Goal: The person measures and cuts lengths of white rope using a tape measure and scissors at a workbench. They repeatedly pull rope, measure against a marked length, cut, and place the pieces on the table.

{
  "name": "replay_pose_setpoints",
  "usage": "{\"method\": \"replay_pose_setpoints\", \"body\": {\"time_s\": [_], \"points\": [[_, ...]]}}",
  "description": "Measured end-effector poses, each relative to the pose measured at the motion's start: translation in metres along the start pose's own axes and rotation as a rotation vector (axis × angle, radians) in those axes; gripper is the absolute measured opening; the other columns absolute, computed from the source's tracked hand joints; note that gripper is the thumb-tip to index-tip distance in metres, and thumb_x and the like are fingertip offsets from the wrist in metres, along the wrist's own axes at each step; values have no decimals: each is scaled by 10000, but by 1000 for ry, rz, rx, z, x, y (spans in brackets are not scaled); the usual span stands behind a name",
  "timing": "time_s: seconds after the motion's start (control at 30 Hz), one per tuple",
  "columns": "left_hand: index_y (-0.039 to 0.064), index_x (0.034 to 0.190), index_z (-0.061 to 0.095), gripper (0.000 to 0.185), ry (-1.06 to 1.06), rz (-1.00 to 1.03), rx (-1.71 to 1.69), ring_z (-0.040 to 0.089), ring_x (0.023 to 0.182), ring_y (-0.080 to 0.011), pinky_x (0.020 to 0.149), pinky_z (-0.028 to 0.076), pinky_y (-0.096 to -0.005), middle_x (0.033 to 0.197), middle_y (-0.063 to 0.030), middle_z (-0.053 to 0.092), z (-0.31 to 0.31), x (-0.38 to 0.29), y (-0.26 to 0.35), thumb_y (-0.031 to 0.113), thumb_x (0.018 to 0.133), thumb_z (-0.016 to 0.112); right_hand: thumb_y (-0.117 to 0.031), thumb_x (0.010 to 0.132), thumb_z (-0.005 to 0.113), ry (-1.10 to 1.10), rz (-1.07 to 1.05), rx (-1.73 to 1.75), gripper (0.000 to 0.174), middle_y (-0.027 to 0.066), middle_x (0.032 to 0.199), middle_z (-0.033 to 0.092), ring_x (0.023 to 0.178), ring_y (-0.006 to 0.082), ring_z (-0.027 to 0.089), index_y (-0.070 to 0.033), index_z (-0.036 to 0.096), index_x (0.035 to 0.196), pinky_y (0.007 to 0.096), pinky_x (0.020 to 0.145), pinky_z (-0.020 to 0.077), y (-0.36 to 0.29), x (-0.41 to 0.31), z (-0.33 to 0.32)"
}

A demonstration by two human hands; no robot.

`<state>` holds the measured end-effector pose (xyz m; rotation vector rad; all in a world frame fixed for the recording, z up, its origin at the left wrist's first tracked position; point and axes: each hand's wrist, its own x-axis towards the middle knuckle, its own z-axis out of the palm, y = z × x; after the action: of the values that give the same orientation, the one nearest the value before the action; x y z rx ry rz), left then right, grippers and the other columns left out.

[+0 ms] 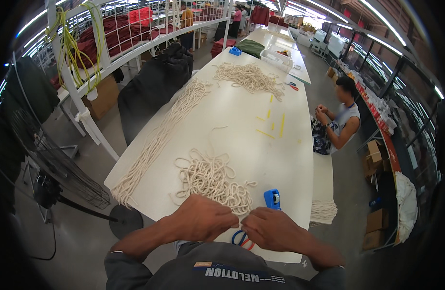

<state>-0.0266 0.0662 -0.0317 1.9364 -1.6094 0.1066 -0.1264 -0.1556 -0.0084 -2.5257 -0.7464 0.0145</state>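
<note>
My left hand (207,218) and my right hand (272,227) meet close together over the near end of a white table (244,152). Both have curled fingers, their fingertips a small gap apart. Whatever lies between the fingers is too small and hidden to make out. Just beyond them lies a tangled heap of cream braided cord (211,177), its near loops reaching the fingertips. A blue tape dispenser (272,199) stands beyond my right hand. Under the hands, scissors with blue and red handles (243,240) lie partly covered.
Straight cords (160,141) line the left table edge. Farther off are another cord heap (246,77), scissors (292,86), yellow strips (282,125) and a plastic bin (276,59). A seated person (340,119) is at right, cord bundles (323,211) nearer, a floor fan (63,170) left.
</note>
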Motion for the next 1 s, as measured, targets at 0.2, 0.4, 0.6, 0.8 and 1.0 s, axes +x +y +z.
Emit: {"method": "replay_pose_setpoints", "body": {"time_s": [0.2, 0.4, 0.6, 0.8, 1.0], "points": [[147, 947, 654, 130, 80, 174, 36, 562, 538, -137, 436, 428, -303, 646, 24, 539, -26, -7, 21, 174, 833, 709, -184, 933, 623, -77, -60, 91, 118, 91, 844, 595, 819, 305, 613, -74, 589, 958, 398, 751, 515, -24, -8, -28], [139, 951, 660, 92, 20, 145, -8, 583, 543, -168, 441, 439, -320, 655, 12, 555, -19, -17, 15, 186, 879, 691, -166, 920, 636, -78, -32, 124, 110, 92, 846, 592, 820, 296, 609, -71, 596, 958, 391, 746, 515, -20, -9, -21], [42, 1127, 660, 239, -24, -402, -599, 601, 643, -164, 579, 475, -306, 774, -38, 642, 20, -13, -4, 218, 967, 638, -125, 862, 669, 78, -20, -51, 110, 87, 852, 594, 811, 280, 609, -57, 626, 937, 381, 716, 518, 6, 2, 10], [-41, 1187, 653, 311, -51, -700, -1122, 569, 720, -72, 646, 465, -242, 825, -31, 685, 50, -13, -12, 200, 991, 631, -125, 832, 738, 211, 38, -7, 126, 62, 766, 583, 712, 246, 605, -68, 679, 928, 361, 621, 506, 11, 8, 34], [19, 1094, 714, 180, 109, -461, -751, 633, 688, -127, 620, 485, -281, 820, -94, 720, 49, -20, 5, 110, 946, 667, -129, 847, 713, 174, 100, 187, 61, 68, 729, 606, 689, 269, 620, -90, 689, 888, 380, 607, 509, 5, -1, 25]]}}
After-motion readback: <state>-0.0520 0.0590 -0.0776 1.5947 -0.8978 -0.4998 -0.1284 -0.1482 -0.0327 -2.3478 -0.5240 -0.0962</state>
